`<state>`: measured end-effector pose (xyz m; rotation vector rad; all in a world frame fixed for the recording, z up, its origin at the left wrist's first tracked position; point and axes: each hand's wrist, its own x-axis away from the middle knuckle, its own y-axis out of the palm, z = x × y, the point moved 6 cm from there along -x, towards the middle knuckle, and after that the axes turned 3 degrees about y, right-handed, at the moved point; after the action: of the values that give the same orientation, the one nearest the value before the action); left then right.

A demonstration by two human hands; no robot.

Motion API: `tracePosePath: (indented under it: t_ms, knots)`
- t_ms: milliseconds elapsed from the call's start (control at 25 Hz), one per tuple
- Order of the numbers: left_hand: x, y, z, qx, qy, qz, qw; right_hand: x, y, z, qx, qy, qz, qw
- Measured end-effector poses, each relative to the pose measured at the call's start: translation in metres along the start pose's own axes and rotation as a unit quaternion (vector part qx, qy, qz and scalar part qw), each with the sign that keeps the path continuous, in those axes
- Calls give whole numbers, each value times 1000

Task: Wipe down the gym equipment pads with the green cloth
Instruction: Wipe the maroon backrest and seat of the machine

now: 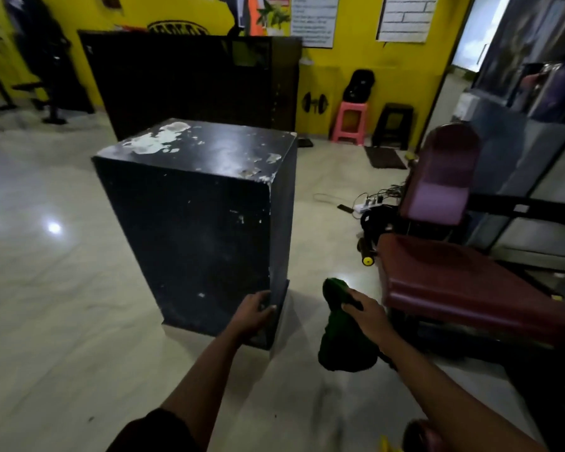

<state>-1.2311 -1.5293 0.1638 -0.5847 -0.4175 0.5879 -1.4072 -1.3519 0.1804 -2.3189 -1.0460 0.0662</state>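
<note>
Currently right hand [369,313] grips the bunched green cloth [340,340], which hangs just left of the maroon seat pad [454,275]. Left hand [253,313] curls round the black box [193,207] corner edge. Best: spread the cloth flat on the pad and wipe in overlapping strokes.

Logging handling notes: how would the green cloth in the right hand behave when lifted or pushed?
The crumpled green fabric cloth is probably floppy: it hangs limp below the right hand. Likely light, since one hand's fingers hold it. Its bunched folds suggest it would crumple when pushed.
</note>
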Motion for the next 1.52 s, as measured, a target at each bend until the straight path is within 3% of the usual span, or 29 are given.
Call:
tracePosePath:
  t_ms: [320,560,800,960,1160,1520]
  knots:
    - [-172,5,34,-57,81,-128,987,-101,-33,-16,47,54,119,990]
    - [-282,16,84,-93,164,-227,955,-139,-65,-24,32,148,248,957]
    - [-347,67,123,-134,213,-314,915,-169,-79,-9,36,227,290,929]
    - [-387,113,130,-118,190,-338,914,-208,-99,5,55,232,287,928]
    - [-450,154,136,-44,83,-333,938,-281,-140,30,13,233,277,932]
    - [-543,144,125,-9,46,-288,956,-380,-193,81,-36,214,264,940]
